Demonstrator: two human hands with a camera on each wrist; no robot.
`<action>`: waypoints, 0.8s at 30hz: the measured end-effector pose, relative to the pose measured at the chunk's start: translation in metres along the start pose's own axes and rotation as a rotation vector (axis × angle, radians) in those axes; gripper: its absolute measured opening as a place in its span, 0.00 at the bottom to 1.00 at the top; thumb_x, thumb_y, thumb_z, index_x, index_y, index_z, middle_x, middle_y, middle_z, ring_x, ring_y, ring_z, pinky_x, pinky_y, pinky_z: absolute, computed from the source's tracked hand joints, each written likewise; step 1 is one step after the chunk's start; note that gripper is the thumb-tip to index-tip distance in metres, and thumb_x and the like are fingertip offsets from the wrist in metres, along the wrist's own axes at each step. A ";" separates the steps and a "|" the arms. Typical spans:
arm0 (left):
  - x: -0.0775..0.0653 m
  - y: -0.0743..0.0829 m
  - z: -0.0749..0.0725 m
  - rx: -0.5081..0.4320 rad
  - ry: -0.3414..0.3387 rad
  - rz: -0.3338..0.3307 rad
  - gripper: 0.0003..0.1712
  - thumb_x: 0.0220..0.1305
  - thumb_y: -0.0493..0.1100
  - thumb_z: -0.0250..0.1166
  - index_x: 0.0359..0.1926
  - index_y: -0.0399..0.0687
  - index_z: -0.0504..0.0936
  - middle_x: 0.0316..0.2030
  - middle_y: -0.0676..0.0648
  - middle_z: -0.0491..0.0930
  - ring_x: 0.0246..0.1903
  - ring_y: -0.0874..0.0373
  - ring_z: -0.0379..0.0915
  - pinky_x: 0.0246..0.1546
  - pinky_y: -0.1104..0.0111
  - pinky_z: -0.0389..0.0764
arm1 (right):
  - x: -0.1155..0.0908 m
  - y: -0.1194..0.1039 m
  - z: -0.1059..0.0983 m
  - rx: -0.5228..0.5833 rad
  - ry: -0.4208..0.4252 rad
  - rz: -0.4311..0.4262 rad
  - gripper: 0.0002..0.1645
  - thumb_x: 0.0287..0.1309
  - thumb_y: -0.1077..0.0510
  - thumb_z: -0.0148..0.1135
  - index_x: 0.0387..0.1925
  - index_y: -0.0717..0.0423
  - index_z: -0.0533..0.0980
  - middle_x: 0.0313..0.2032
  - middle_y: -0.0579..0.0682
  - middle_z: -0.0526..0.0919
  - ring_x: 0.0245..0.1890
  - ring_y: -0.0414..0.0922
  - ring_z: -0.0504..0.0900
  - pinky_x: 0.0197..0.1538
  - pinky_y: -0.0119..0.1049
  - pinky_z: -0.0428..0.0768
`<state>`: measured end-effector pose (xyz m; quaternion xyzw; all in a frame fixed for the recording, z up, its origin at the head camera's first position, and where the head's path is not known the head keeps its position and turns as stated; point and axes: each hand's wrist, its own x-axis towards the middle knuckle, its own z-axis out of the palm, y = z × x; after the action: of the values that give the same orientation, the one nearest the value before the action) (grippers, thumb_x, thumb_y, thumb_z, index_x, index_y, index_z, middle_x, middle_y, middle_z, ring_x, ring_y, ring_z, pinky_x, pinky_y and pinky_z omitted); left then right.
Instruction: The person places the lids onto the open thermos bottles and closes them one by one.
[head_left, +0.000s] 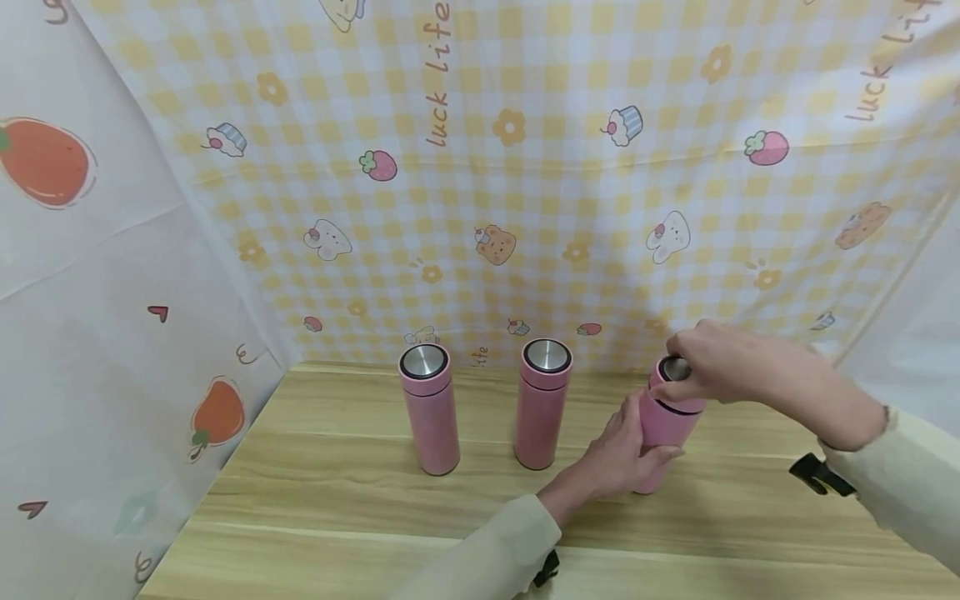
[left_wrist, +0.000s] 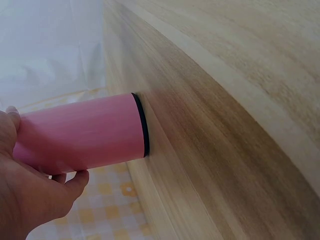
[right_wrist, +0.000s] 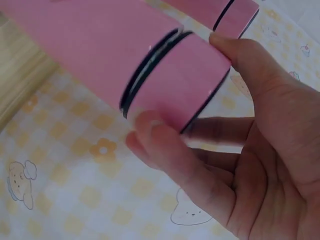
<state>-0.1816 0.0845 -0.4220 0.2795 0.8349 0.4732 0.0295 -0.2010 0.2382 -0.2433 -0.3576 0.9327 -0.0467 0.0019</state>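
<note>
At the right of the head view stands a pink thermos bottle (head_left: 667, 427), leaning a little. My left hand (head_left: 609, 457) grips its body from the left, thumb across the front. From above, my right hand (head_left: 716, 362) holds the lid, partly covering the steel disc on top. In the right wrist view, thumb and fingers pinch the pink lid (right_wrist: 182, 75), and a narrow gap with a silvery thread shows between lid and body. The left wrist view shows the black-rimmed base (left_wrist: 141, 125) right at the tabletop.
Two more pink thermos bottles stand upright with lids on: one at the left (head_left: 433, 417), one in the middle (head_left: 542, 408). Both are on the wooden table (head_left: 337, 500). Behind hangs a yellow checked cloth (head_left: 525, 192), and a white printed cloth (head_left: 135, 275) is at the left.
</note>
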 end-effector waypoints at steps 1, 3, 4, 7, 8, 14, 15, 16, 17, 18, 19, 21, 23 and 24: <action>0.000 0.000 0.000 0.002 0.001 -0.004 0.46 0.71 0.61 0.62 0.77 0.59 0.45 0.60 0.56 0.64 0.59 0.65 0.63 0.51 0.61 0.75 | 0.000 0.000 -0.001 0.005 -0.004 0.003 0.30 0.53 0.43 0.76 0.16 0.48 0.64 0.15 0.36 0.55 0.14 0.32 0.56 0.20 0.28 0.57; 0.001 0.000 0.000 0.005 0.003 -0.008 0.46 0.71 0.61 0.63 0.77 0.59 0.45 0.61 0.55 0.64 0.59 0.64 0.63 0.52 0.60 0.75 | -0.002 0.002 -0.003 0.017 -0.031 0.012 0.29 0.52 0.39 0.77 0.22 0.56 0.73 0.16 0.36 0.62 0.15 0.33 0.60 0.21 0.30 0.61; 0.001 0.000 0.001 0.006 0.003 -0.010 0.46 0.71 0.61 0.63 0.77 0.58 0.46 0.61 0.55 0.64 0.59 0.64 0.63 0.52 0.60 0.75 | -0.003 0.004 -0.005 0.028 -0.043 0.011 0.30 0.50 0.38 0.78 0.28 0.60 0.77 0.17 0.36 0.66 0.17 0.33 0.62 0.21 0.31 0.64; 0.001 -0.001 0.001 0.003 0.006 -0.016 0.47 0.70 0.61 0.64 0.77 0.56 0.47 0.61 0.55 0.64 0.59 0.64 0.63 0.52 0.61 0.75 | -0.008 0.011 -0.010 0.078 -0.080 -0.023 0.42 0.47 0.40 0.81 0.53 0.67 0.78 0.29 0.42 0.82 0.26 0.37 0.78 0.28 0.35 0.77; 0.001 -0.001 0.001 -0.003 0.007 -0.020 0.47 0.70 0.61 0.64 0.77 0.56 0.47 0.60 0.55 0.64 0.58 0.64 0.64 0.51 0.62 0.75 | -0.009 0.014 -0.012 0.093 -0.093 -0.045 0.47 0.47 0.41 0.81 0.60 0.67 0.75 0.35 0.46 0.85 0.31 0.40 0.82 0.32 0.38 0.80; 0.001 0.002 0.000 -0.016 0.021 -0.034 0.48 0.70 0.60 0.65 0.77 0.54 0.47 0.62 0.54 0.64 0.58 0.64 0.64 0.52 0.62 0.75 | -0.014 0.020 -0.016 0.175 -0.178 -0.168 0.43 0.48 0.52 0.83 0.66 0.52 0.75 0.61 0.48 0.78 0.54 0.46 0.80 0.48 0.43 0.82; 0.001 0.002 0.001 -0.014 0.021 -0.034 0.48 0.70 0.60 0.65 0.77 0.54 0.47 0.62 0.54 0.64 0.59 0.64 0.64 0.52 0.62 0.75 | -0.015 0.020 -0.015 0.184 -0.184 -0.184 0.41 0.49 0.55 0.82 0.65 0.51 0.75 0.61 0.47 0.77 0.54 0.45 0.79 0.49 0.42 0.81; 0.001 0.002 0.002 -0.013 0.020 -0.037 0.48 0.70 0.60 0.64 0.78 0.54 0.47 0.62 0.54 0.64 0.59 0.64 0.64 0.53 0.62 0.75 | -0.016 0.021 -0.014 0.185 -0.185 -0.196 0.40 0.49 0.58 0.82 0.65 0.50 0.76 0.60 0.47 0.77 0.55 0.44 0.79 0.49 0.41 0.82; 0.001 0.002 0.002 -0.012 0.019 -0.038 0.48 0.70 0.60 0.64 0.78 0.54 0.47 0.62 0.54 0.64 0.59 0.64 0.64 0.53 0.62 0.75 | -0.017 0.021 -0.013 0.194 -0.185 -0.208 0.39 0.50 0.60 0.81 0.64 0.50 0.76 0.60 0.47 0.77 0.54 0.44 0.79 0.48 0.40 0.82; 0.001 0.002 0.003 -0.014 0.017 -0.039 0.48 0.70 0.61 0.64 0.78 0.54 0.47 0.62 0.54 0.65 0.59 0.64 0.64 0.52 0.62 0.75 | -0.018 0.021 -0.012 0.198 -0.180 -0.213 0.39 0.50 0.62 0.81 0.64 0.49 0.76 0.59 0.46 0.77 0.54 0.43 0.79 0.48 0.39 0.82; 0.001 0.002 0.003 -0.014 0.016 -0.036 0.48 0.70 0.61 0.64 0.77 0.54 0.47 0.62 0.54 0.65 0.59 0.64 0.64 0.52 0.62 0.75 | -0.018 0.021 -0.011 0.196 -0.174 -0.216 0.38 0.50 0.63 0.81 0.63 0.49 0.76 0.59 0.46 0.77 0.53 0.43 0.79 0.47 0.39 0.82; 0.001 0.001 0.003 -0.012 0.018 -0.032 0.48 0.70 0.61 0.65 0.77 0.54 0.48 0.61 0.54 0.65 0.58 0.64 0.65 0.51 0.62 0.76 | -0.018 0.021 -0.010 0.201 -0.164 -0.213 0.38 0.50 0.65 0.80 0.63 0.50 0.77 0.59 0.47 0.78 0.53 0.43 0.79 0.47 0.39 0.82; 0.002 0.000 0.003 -0.008 0.020 -0.030 0.47 0.69 0.60 0.65 0.77 0.54 0.48 0.61 0.54 0.65 0.57 0.64 0.65 0.50 0.63 0.76 | -0.018 0.021 -0.008 0.209 -0.159 -0.202 0.38 0.49 0.65 0.80 0.63 0.50 0.77 0.59 0.48 0.78 0.53 0.44 0.80 0.47 0.38 0.82; 0.002 0.000 0.003 -0.008 0.020 -0.031 0.47 0.69 0.60 0.65 0.77 0.54 0.48 0.61 0.54 0.65 0.57 0.64 0.65 0.50 0.63 0.76 | -0.018 0.021 -0.008 0.212 -0.155 -0.202 0.37 0.49 0.65 0.80 0.63 0.51 0.77 0.59 0.49 0.78 0.53 0.45 0.80 0.47 0.39 0.82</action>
<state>-0.1820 0.0876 -0.4232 0.2619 0.8375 0.4787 0.0295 -0.2025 0.2664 -0.2380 -0.4500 0.8788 -0.1169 0.1068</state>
